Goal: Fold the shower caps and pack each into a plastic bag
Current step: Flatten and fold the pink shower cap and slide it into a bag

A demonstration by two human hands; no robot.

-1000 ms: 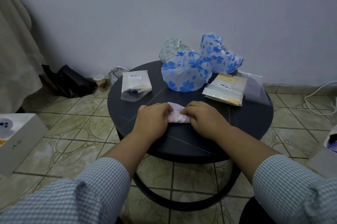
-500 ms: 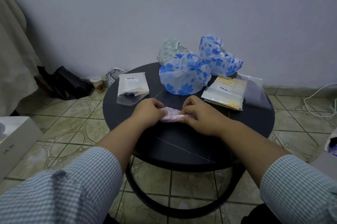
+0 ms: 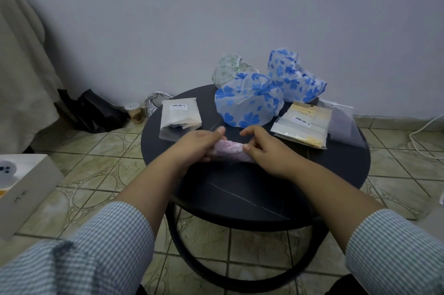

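Both hands at centre frame: the left hand (image 3: 195,144) and right hand (image 3: 266,150) pinch a folded pink shower cap (image 3: 229,149) between them over the round black table (image 3: 288,189). Behind sit two blue-flowered caps (image 3: 247,102) and a green one (image 3: 228,68). Packed bag (image 3: 179,115) centre-left, flat bags (image 3: 304,126) at right.

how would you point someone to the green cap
Start at the round black table against the wall. At its far edge sit three puffed caps; the green cap is the leftmost and farthest back, half hidden by a blue cap. It alone has a pale green print, not blue flowers.
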